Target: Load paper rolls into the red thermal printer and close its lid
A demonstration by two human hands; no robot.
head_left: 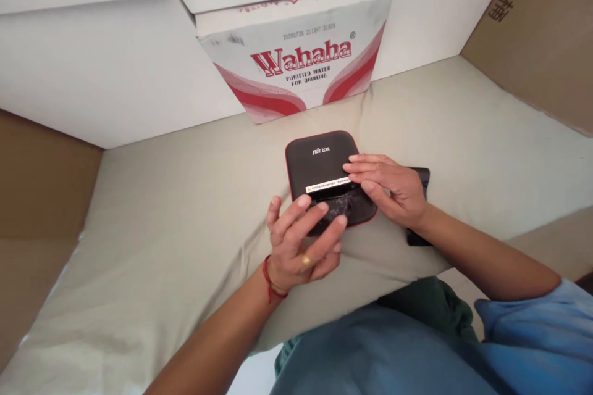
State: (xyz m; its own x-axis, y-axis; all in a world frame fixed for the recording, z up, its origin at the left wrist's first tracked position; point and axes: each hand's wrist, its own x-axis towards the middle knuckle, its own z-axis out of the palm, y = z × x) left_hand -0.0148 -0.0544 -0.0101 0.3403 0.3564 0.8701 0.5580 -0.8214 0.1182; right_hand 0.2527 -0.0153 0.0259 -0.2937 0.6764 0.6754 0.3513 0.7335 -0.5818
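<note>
A black square device [319, 163] with a red edge and a white label strip lies on the beige cloth [176, 210]. Clear film, crumpled, covers its near part. My left hand [301, 244] has its fingers spread and curled over the near left edge, fingertips pinching at the film. My right hand [389, 188] rests flat on the device's right side, fingers stretched along the label strip. A second black object [420, 210] lies partly hidden under my right wrist.
A white and red carton [296, 52] marked Wahaha stands just behind the device. White boards [92, 62] form the back wall. Brown cardboard [532, 37] rises at the right, and more brown board [41, 185] at the left.
</note>
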